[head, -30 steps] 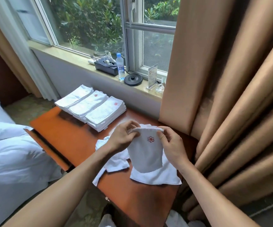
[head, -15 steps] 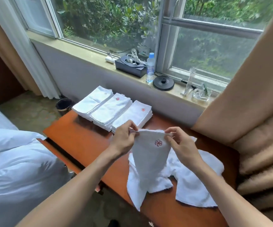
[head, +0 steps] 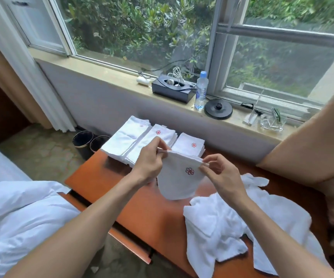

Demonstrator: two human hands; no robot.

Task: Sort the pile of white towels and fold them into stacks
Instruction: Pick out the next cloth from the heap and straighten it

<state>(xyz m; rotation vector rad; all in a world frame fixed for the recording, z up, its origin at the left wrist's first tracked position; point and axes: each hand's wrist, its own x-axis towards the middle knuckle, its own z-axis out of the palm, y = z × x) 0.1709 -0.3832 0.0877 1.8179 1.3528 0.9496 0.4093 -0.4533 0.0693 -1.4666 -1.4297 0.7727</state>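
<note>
**Head view: three stacks done, a rumpled heap left to go**

Head camera catches the person mid-fold on one small white towel (head: 179, 185), the one with the red flower mark. Their left hand (head: 151, 163) pinches one top corner and their right hand (head: 221, 174) pinches the other, fingers curled onto the hem. The towel hangs in the air above the table (head: 112, 183), apparently clear of the wood.

Done so far: three neat stacks (head: 154, 137) sit side by side at the far end of the table, under the window sill, each several towels deep.

Left to do: a rumpled pile (head: 232, 227) of loose towels on the near right part of the table, one edge drooping over the front. They're hard to count, maybe a handful.

So it's probably well past halfway. This towel looks like it needs another fold or two before it joins a stack.
</note>
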